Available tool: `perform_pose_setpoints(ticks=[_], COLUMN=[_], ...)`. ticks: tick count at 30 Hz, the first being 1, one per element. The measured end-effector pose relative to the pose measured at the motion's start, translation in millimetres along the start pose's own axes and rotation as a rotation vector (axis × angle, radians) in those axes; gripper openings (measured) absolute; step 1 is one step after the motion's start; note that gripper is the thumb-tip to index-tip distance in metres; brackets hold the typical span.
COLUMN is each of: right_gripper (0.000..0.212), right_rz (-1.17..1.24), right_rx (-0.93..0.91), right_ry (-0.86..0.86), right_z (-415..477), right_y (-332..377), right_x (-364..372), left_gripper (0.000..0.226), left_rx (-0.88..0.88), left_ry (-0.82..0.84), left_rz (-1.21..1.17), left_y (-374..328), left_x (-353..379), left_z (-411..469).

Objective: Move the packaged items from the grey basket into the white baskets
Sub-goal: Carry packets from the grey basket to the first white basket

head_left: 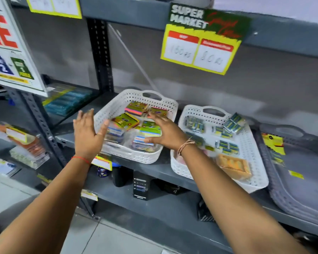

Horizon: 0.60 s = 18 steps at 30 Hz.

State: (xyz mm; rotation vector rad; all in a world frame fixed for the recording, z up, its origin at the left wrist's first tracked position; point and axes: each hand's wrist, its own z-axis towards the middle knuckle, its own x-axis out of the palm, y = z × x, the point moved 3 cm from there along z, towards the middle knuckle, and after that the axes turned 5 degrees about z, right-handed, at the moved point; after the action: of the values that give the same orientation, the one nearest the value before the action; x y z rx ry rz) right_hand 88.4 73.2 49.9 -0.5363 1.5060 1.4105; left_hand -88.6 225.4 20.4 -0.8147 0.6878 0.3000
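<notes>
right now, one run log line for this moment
hands: left open, right open | over left white basket | grey basket holds yellow packets

Both bare arms are reaching forward toward the left white basket (134, 156). The left hand (87, 133) is hovering at its left rim, fingers spread, holding nothing. The right hand (166, 133) is lying palm-down over its right half, fingers splayed.

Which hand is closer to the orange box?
The right hand. It is over the left white basket, one basket away from the orange box; the left hand is beyond that basket's far side.
</notes>
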Motion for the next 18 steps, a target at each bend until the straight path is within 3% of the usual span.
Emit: perform_pose_setpoints(ticks=[2,5,11,15,18], right_gripper=[0.088,0.083,0.069,0.054,0.043], right_rz=[-0.026,-0.055,-0.096,-0.19,-0.242], right_rx=[-0.022,0.031,0.213,0.421,0.626], right_ry=[-0.15,-0.274,-0.399,-0.362,-0.18], right_z=[-16.6,-51.5,-139.7,-182.9,-197.4], right_y=[-13.7,-47.4,-137.1,-208.5,-255.0], right_x=[-20.7,-54.0,-117.3,-148.2,-152.4], left_gripper=[0.085,0.088,0.094,0.098,0.096], left_rx=[0.071,0.3,0.528,0.527,0.504], left_ry=[-0.021,0.084,0.312,0.343,0.345], left_rz=[-0.085,-0.181,-0.059,0.046,0.047], left_y=[-42.5,-119.4,-191.3,-187.4,-190.1], left_x=[9.3,42.0,103.5,116.1,119.4], left_z=[-1.9,-22.8,-75.8,-87.7,-88.7])
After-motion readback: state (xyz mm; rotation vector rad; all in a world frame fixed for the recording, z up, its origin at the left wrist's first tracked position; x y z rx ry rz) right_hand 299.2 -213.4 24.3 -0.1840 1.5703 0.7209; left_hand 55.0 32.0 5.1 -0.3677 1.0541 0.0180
